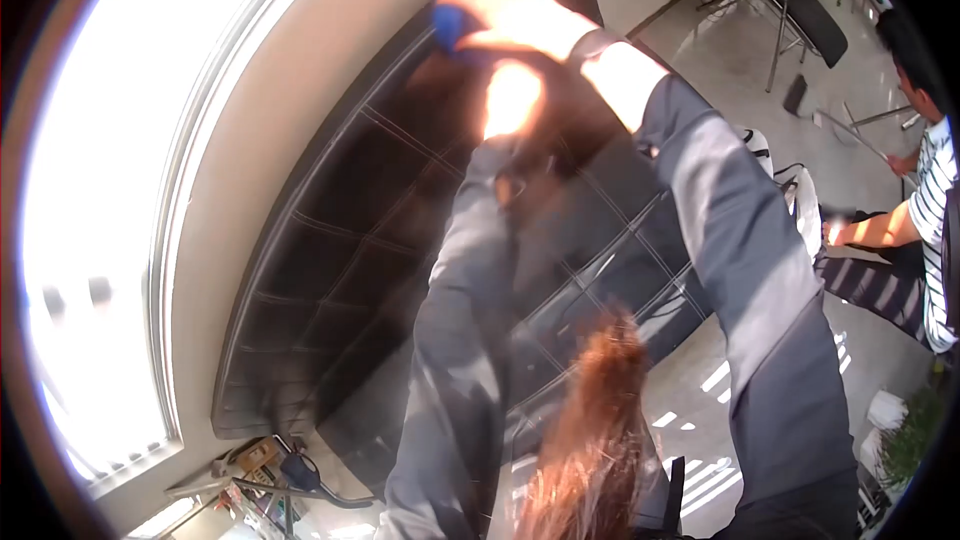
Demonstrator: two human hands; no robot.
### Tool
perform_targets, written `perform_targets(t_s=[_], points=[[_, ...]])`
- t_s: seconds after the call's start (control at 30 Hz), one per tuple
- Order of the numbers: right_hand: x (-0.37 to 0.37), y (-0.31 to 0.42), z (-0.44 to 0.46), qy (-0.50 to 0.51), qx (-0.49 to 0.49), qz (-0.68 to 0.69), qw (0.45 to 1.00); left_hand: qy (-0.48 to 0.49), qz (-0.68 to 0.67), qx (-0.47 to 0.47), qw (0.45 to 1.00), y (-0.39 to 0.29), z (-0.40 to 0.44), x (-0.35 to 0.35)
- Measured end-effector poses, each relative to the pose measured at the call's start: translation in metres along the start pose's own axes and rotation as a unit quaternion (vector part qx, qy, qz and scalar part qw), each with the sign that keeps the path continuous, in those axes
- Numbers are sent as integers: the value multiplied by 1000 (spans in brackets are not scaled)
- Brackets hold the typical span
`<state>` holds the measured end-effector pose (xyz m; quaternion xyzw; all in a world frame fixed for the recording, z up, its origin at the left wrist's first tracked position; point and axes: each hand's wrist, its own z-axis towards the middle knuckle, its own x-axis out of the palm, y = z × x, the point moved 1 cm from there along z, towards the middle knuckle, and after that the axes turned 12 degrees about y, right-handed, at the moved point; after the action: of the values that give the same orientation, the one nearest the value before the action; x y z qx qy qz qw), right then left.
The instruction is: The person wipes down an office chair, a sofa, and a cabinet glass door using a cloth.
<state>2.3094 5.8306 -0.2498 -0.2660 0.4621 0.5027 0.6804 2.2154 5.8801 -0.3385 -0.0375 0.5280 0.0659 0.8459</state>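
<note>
A black sofa (330,210) with stitched square panels fills the middle of the view. My right hand (515,15) reaches to the far end of its backrest, fingers curled over a blue cloth (450,26). Only small blue edges of the cloth show beside the hand, which is blurred and washed out by sunlight. Below it, my left hand (512,98) is over the sofa, glaring white in the sun. Its fingers are smeared, and whether it touches the sofa cannot be made out.
A bright window (90,220) and wall run along the left. At right, a person in a striped shirt (930,210) grips a long handle (855,140). A black folding chair (805,15) stands at the upper right, and a plant (905,435) at the lower right.
</note>
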Motion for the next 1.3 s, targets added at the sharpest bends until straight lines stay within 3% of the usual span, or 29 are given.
perform_targets(t_s=[0.13, 0.23, 0.27, 0.33, 0.4, 0.43, 0.47, 0.5, 0.53, 0.57, 0.6, 0.67, 0.7, 0.73, 0.77, 0.83, 0.97, 1.03, 1.13, 1.3], points=[[-7, -36, -5, 50, 89, -32, 994, -64, 145, 10, 987, -14, 8, 25], [6, -31, 7, 61, 75, -36, 995, -65, 86, -86, 990, 13, -8, 44], [20, -26, 18, 53, 72, -47, 995, -238, 208, -97, 944, 34, -18, 6], [30, 4, 39, 71, 88, -67, 991, -101, 63, -26, 992, 89, -32, -4], [51, 6, 48, 55, 58, -81, 994, -51, -60, -21, 997, 115, -33, 6], [55, 41, 67, 73, 39, -101, 991, 56, -147, -202, 967, 122, -42, 4], [55, 28, 63, 102, 84, -112, 985, 99, -197, -58, 974, 138, -51, -56], [59, 50, 76, 126, 106, -85, 983, 105, -314, -141, 933, 157, -57, -60], [60, 72, 85, 160, 155, -8, 975, 125, -297, -143, 936, 176, -71, -71], [68, 92, 95, 178, 132, 29, 975, 137, -286, -142, 938, 208, -90, -83], [73, 133, 103, 174, 125, 25, 976, 155, -275, -141, 939, 243, -112, -93], [138, 268, 171, 124, 41, 18, 991, 128, -193, -197, 953, 393, -190, -110], [177, 368, 223, 110, 0, 25, 994, 122, -108, -171, 972, 497, -247, -116], [191, 429, 235, 94, -26, 26, 995, 130, -208, -239, 940, 535, -286, -144], [227, 531, 277, 76, -50, 18, 996, 136, -224, -295, 919, 620, -346, -167], [254, 641, 297, 45, -88, 17, 995, 151, -219, -342, 901, 681, -421, -203], [310, 876, 355, 2, -163, 37, 986, 81, -199, -450, 867, 826, -580, -285], [330, 962, 377, 14, -197, 45, 979, 57, -193, -474, 857, 874, -638, -318], [354, 1085, 400, 18, -246, 46, 968, -17, -71, -466, 882, 945, -728, -353], [387, 1268, 436, 61, -301, 41, 951, 41, -99, -576, 810, 1057, -845, -407]])
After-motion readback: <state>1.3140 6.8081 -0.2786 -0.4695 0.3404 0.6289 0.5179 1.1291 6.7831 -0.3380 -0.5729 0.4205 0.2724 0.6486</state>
